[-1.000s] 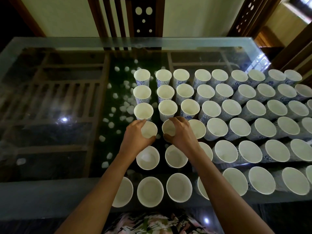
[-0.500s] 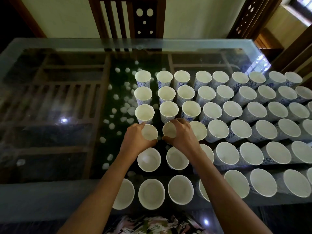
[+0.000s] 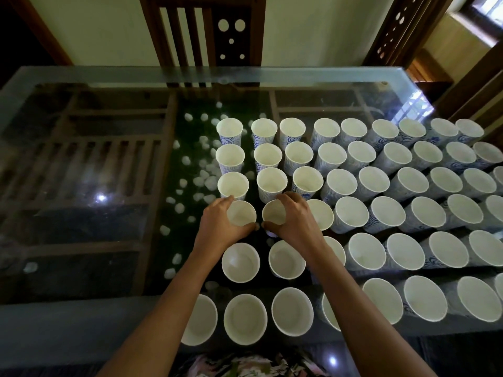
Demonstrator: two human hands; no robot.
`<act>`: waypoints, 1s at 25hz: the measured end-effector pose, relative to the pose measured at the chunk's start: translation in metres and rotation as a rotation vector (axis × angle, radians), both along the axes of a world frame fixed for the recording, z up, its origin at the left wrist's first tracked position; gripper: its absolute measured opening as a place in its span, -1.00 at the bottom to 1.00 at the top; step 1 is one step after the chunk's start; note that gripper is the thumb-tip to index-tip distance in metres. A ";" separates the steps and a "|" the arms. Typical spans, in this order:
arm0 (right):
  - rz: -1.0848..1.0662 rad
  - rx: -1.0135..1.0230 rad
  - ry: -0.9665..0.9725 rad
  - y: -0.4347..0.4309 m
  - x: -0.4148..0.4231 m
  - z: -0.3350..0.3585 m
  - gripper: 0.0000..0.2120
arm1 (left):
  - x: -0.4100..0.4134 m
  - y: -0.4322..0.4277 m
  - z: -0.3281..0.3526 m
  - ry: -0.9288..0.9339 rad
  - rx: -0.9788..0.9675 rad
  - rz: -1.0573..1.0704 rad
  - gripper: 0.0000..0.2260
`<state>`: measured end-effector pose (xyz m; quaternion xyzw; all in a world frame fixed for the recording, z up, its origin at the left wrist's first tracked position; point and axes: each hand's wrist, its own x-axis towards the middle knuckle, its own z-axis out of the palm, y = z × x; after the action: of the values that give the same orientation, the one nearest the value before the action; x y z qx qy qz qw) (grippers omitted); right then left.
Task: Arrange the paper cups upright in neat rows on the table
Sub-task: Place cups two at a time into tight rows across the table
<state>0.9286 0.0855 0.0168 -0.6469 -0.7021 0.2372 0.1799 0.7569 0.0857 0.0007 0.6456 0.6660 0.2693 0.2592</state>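
Left hand is wrapping curled fingers round the end cup, right hand is gripping the neighbour cup at its 3 o'clock, both standing upright on the glass table.

A dark wooden chair stands at top centre against a cream wall. A carved screen fills the upper right. White pebbles dot a green strip left of centre. Floral fabric shows at bottom centre.
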 end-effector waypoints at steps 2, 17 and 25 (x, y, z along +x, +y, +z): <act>-0.013 0.019 0.017 0.009 0.000 0.001 -0.43 | -0.001 0.006 0.005 0.018 0.018 0.034 -0.37; 0.023 0.020 -0.020 0.077 -0.008 -0.002 -0.41 | -0.004 0.063 -0.010 0.095 0.061 0.101 -0.44; 0.048 0.017 -0.017 0.075 -0.005 -0.007 -0.43 | -0.007 0.065 -0.014 0.097 0.055 0.082 -0.41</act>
<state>0.9234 0.1607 0.0103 -0.6302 -0.7211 0.2297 0.1736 0.7495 0.1507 -0.0128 0.6368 0.6961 0.2663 0.1974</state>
